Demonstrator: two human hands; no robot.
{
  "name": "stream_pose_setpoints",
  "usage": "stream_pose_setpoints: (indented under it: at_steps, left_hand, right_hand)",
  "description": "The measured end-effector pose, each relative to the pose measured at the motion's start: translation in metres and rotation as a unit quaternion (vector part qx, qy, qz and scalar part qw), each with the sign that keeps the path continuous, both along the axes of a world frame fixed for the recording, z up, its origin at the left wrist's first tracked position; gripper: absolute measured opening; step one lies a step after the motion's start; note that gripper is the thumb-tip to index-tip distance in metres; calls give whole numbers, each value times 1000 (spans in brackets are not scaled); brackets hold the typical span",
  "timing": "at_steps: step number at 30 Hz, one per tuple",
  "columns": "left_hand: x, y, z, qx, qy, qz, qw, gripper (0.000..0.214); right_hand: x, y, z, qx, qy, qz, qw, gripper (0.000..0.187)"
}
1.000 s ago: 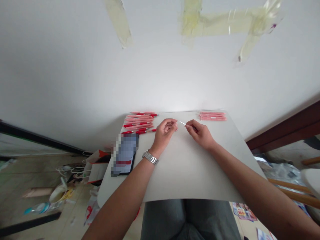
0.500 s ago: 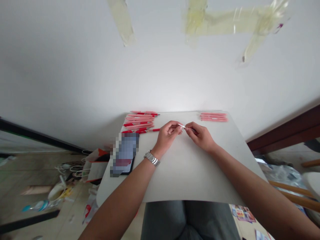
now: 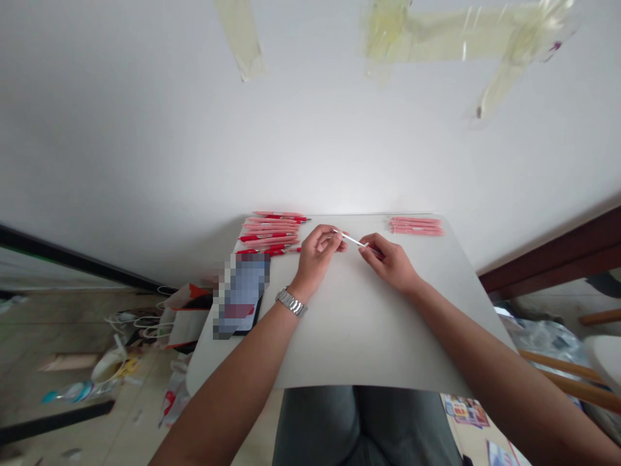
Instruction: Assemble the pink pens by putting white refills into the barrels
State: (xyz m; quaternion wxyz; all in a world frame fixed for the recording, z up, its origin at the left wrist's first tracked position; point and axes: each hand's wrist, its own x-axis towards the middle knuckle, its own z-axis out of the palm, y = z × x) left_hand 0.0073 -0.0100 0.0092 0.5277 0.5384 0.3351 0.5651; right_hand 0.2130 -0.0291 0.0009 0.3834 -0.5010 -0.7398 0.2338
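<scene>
My left hand (image 3: 317, 252), with a metal watch on the wrist, is curled shut near the far middle of a white table (image 3: 359, 323); what it holds is hidden in the fingers. My right hand (image 3: 391, 262) pinches a thin white pen refill (image 3: 350, 239), whose far end reaches the left hand's fingertips. A pile of several red and pink pens (image 3: 272, 234) lies just left of my left hand. A small row of pink pen barrels (image 3: 416, 226) lies at the far right.
A phone or tablet (image 3: 241, 294) lies on the table's left edge. A white wall rises behind the table, with strips of yellowish tape (image 3: 436, 39). Bags, cables and clutter (image 3: 145, 330) cover the floor at left. A wooden chair (image 3: 567, 372) stands at right.
The hands came together half a second ago, then drew apart a little. More of the white refill now shows between them.
</scene>
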Motion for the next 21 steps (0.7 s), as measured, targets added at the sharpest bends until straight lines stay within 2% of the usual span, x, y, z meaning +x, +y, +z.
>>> stream_pose_setpoints:
  at_steps: [8, 21]
  left_hand:
    - [-7, 7, 1, 8, -26, 74, 997, 29]
    - [-28, 24, 0, 40, 39, 193, 980, 30]
  right_hand:
    - [2, 2, -1, -4, 0, -5, 1000, 31]
    - [3, 2, 0, 3, 8, -18, 1000, 28]
